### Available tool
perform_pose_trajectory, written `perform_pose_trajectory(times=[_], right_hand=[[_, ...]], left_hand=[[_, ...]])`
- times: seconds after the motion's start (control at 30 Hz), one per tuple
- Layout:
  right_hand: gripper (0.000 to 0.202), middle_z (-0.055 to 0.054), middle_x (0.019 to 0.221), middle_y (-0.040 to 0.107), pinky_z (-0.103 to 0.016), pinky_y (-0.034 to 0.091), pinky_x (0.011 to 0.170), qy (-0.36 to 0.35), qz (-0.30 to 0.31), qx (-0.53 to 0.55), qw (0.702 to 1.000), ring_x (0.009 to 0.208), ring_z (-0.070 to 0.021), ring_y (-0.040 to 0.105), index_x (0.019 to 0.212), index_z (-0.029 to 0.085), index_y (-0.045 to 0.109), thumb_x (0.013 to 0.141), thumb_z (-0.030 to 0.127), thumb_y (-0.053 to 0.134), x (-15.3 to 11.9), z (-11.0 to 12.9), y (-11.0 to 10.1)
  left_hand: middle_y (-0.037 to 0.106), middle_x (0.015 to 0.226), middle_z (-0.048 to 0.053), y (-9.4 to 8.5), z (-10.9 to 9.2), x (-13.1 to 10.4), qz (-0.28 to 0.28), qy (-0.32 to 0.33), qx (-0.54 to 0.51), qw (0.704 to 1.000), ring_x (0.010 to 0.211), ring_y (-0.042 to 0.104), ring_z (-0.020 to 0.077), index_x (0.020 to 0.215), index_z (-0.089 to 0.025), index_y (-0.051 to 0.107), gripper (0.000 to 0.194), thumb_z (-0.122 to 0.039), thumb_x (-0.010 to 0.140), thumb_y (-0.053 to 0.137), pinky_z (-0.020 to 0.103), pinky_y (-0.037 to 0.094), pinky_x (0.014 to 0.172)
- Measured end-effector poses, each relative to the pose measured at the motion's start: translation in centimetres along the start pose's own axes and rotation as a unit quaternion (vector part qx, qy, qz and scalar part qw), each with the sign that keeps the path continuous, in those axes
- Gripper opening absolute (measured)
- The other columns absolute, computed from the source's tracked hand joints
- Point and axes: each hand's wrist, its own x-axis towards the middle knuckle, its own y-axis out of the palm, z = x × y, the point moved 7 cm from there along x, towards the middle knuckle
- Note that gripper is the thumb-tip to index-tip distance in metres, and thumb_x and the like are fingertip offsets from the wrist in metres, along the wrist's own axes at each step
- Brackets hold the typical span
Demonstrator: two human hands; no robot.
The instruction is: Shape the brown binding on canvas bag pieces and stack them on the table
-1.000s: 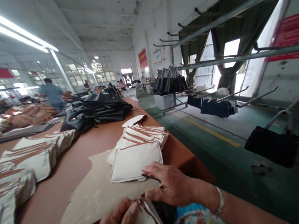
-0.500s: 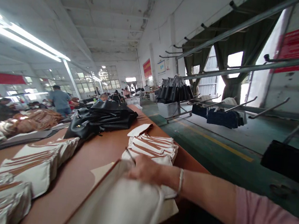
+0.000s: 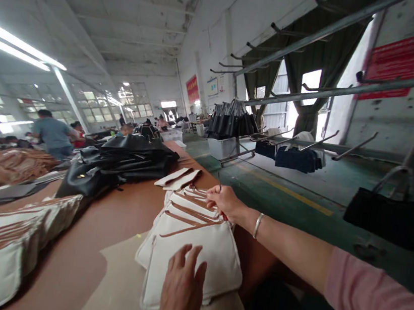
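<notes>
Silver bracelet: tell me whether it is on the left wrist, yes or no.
No, the silver bracelet circles the right arm, between the right hand and the pink sleeve.

The cream pieces have a matt, smooth face, cloth or leather, which of the two cannot be told, with a brown trim of leathery look. The table is smooth with a faint sheen; the tan sheet on it looks like matt paper or card. The black heap is glossy, creased and leather-like. The rack is dull grey metal, the bracelet shiny metal, the pink sleeve soft cloth.
</notes>
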Motion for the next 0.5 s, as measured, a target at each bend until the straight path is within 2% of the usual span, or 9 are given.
perform_pose_trajectory(times=[0.07,0.13,0.23,0.3,0.37,0.43,0.5], right_hand=[[0.009,-0.003,0.065,0.066,-0.014,0.025,0.03,-0.008,-0.003,0.004,1.0,0.038,-0.0052,0.047,0.082,0.012,0.06,0.078,0.02,0.06,-0.1,-0.7,-1.4],[0.011,-0.003,0.067,0.066,-0.014,0.027,0.031,-0.014,-0.003,0.01,1.0,0.041,-0.0057,0.05,0.084,0.012,0.06,0.078,0.021,0.059,0.0,-0.9,-2.9],[0.015,-0.002,0.066,0.066,-0.015,0.024,0.028,-0.015,0.013,0.016,1.0,0.034,-0.0043,0.042,0.087,0.012,0.061,0.079,0.025,0.057,0.4,-1.0,-4.6],[0.017,-0.001,0.067,0.066,-0.016,0.022,0.027,-0.013,0.025,0.023,0.999,0.031,-0.0035,0.038,0.088,0.013,0.061,0.079,0.026,0.057,0.6,-1.1,-5.2],[0.016,-0.002,0.069,0.066,-0.016,0.023,0.028,-0.013,0.051,0.028,0.998,0.033,-0.0042,0.041,0.088,0.013,0.061,0.08,0.025,0.057,0.9,-1.1,-5.1],[0.013,-0.003,0.073,0.066,-0.014,0.028,0.031,-0.018,0.113,0.033,0.993,0.042,-0.0063,0.052,0.089,0.012,0.06,0.081,0.021,0.055,1.4,-1.2,-3.6],[0.012,-0.004,0.075,0.066,-0.014,0.038,0.041,-0.03,0.215,0.034,0.975,0.054,-0.0087,0.061,0.089,0.011,0.06,0.083,0.017,0.053,1.8,-1.6,-0.7]], left_hand=[[0.06,0.128,0.012,1.7,-0.5,4.3,0.01,0.009,0.023,1.0,0.117,0.054,0.026,0.127,-0.018,0.056,0.035,-0.023,0.093,0.047,0.04,0.045,0.098],[0.063,0.118,0.012,3.1,-0.7,7.7,0.019,0.009,0.039,0.999,0.11,0.057,0.0267,0.123,-0.017,0.057,0.034,-0.021,0.09,0.052,0.04,0.044,0.094],[0.066,0.095,0.009,4.7,-0.8,10.0,0.045,0.012,0.062,0.997,0.091,0.062,0.0264,0.1,-0.018,0.066,0.016,-0.022,0.086,0.058,0.037,0.046,0.078],[0.065,0.091,0.007,5.4,-1.0,9.6,0.061,0.029,0.074,0.995,0.089,0.061,0.0265,0.093,-0.02,0.066,0.011,-0.022,0.088,0.056,0.037,0.044,0.077],[0.065,0.092,0.006,5.8,-1.3,8.0,0.068,0.053,0.082,0.993,0.091,0.061,0.0266,0.101,-0.023,0.065,0.018,-0.021,0.092,0.049,0.039,0.043,0.081],[0.066,0.086,0.006,6.1,-1.6,5.8,0.056,0.072,0.075,0.993,0.083,0.063,0.0243,0.107,-0.024,0.064,0.024,-0.02,0.095,0.044,0.036,0.045,0.077],[0.069,0.087,0.008,6.2,-1.9,3.8,0.036,0.059,0.046,0.997,0.079,0.067,0.0225,0.112,-0.023,0.063,0.025,-0.021,0.095,0.045,0.031,0.047,0.071]])
